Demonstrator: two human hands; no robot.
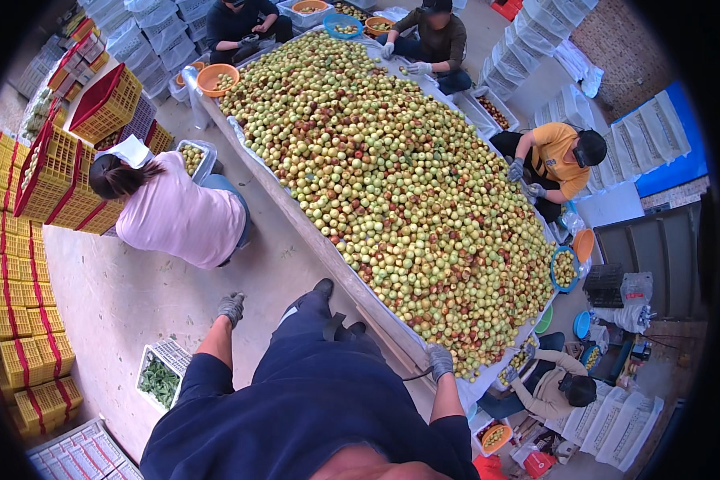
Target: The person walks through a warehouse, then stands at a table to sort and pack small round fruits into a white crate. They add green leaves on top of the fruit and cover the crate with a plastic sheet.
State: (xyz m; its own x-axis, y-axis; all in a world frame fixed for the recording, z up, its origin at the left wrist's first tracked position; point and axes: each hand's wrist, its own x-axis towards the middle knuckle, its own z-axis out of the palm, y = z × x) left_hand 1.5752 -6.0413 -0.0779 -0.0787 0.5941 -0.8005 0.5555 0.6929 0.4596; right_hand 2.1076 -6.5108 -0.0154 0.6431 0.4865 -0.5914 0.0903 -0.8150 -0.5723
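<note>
A great heap of jujube-like fruits (396, 198), yellow-green with brown patches, covers the long table in front of me. Pale sheeting lies under the heap, and a wooden rail (312, 234) runs along the near side. My right hand (440, 361), in a grey glove, is at the rail's near corner, beside the lowest fruits. A dark cord runs up to this hand from the left; whether the fingers grip anything is unclear. My left hand (232, 308), also gloved, hangs over the concrete floor, away from the table, with its fingers partly curled and no object visible in it.
A person in pink (180, 210) crouches left of the table; several others sit around it. A white crate of green leaves (161, 375) stands on the floor at lower left. Yellow crates (21, 288) are stacked along the left. Basins, including an orange one (218, 80), surround the heap.
</note>
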